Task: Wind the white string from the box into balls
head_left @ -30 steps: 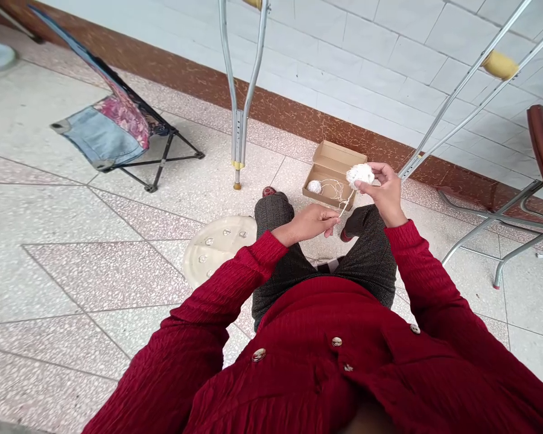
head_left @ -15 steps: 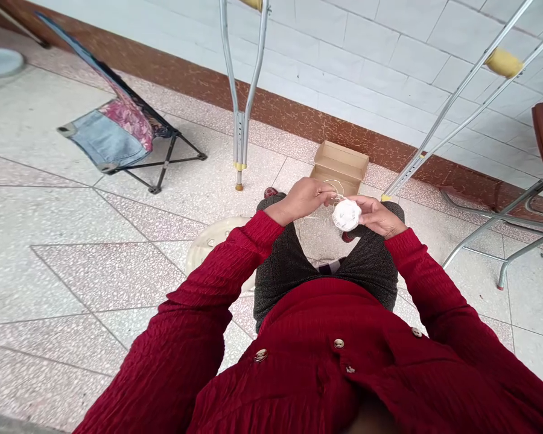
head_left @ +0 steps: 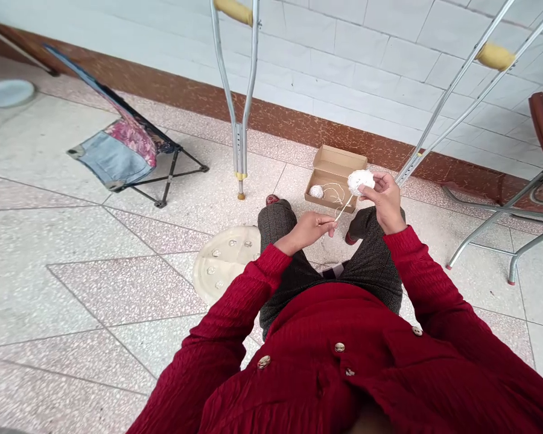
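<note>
My right hand [head_left: 386, 200] is closed on a round white yarn piece [head_left: 360, 180], raised over the right side of the cardboard box. Whether this piece is wound or crocheted I cannot make out. From it a pale yarn strand [head_left: 344, 208] runs taut down to my left hand [head_left: 315, 230], whose fingertips pinch it above my lap. Inside the open cardboard box [head_left: 328, 202], on the floor beyond my knees, lies a small white ball of yarn [head_left: 317, 191], with loose loops of strand beside it.
A round cream stool top [head_left: 215, 274] with holes stands left of my knees. Further left is a folding chair [head_left: 127, 150]. Two crutches [head_left: 239, 144] [head_left: 438, 114] lean on the tiled wall. A metal-legged chair [head_left: 502, 211] stands at the right.
My right hand has lifted the white yarn piece up and away, while my left hand has drawn lower, stretching the strand between them. The yarn ball in the box now shows.
</note>
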Tool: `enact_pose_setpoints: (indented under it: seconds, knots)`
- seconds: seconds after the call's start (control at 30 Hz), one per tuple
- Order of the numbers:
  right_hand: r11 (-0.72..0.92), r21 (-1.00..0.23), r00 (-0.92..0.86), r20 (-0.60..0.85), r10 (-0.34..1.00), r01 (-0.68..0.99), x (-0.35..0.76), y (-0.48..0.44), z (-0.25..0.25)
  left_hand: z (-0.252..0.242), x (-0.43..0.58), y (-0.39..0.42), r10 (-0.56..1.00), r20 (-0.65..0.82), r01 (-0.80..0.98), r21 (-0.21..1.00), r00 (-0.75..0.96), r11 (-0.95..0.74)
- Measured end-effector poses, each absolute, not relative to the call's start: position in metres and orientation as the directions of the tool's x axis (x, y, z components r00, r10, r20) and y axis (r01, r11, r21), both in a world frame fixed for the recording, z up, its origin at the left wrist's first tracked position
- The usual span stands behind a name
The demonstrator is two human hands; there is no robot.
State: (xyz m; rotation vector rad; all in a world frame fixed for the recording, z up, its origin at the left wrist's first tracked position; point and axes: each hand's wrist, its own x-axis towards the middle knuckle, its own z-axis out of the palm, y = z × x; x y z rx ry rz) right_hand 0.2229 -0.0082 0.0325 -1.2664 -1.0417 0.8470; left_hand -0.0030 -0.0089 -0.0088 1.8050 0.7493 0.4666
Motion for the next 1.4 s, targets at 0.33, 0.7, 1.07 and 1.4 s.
enact_pose_setpoints:
  seconds: [0.33, 0.7, 1.07, 1.4]
  knots:
    - [0.020, -0.916, -0.243, -0.085, 0.966, 0.401, 0.227, -0.019, 0.007, 0.021, -0.017, 0.010, 0.742, 0.011, 0.287, 0.918, 0.670, -0.273]
    - [-0.338, -0.780, -0.321, -0.186, 0.929, -0.527, 0.219, -0.057, 0.004, -0.014, -0.009, 0.013, 0.739, -0.050, 0.023, 0.999, 0.672, 0.046]
    - [-0.222, -0.773, -0.006, -0.272, 0.962, -0.594, 0.221, -0.057, 0.007, -0.039, -0.022, -0.007, 0.778, -0.246, -0.110, 0.921, 0.578, 0.373]
    - [-0.059, -0.819, 0.118, -0.153, 0.981, -0.571, 0.238, -0.048, 0.032, -0.054, -0.022, -0.016, 0.793, -0.256, 0.054, 0.961, 0.553, 0.272]
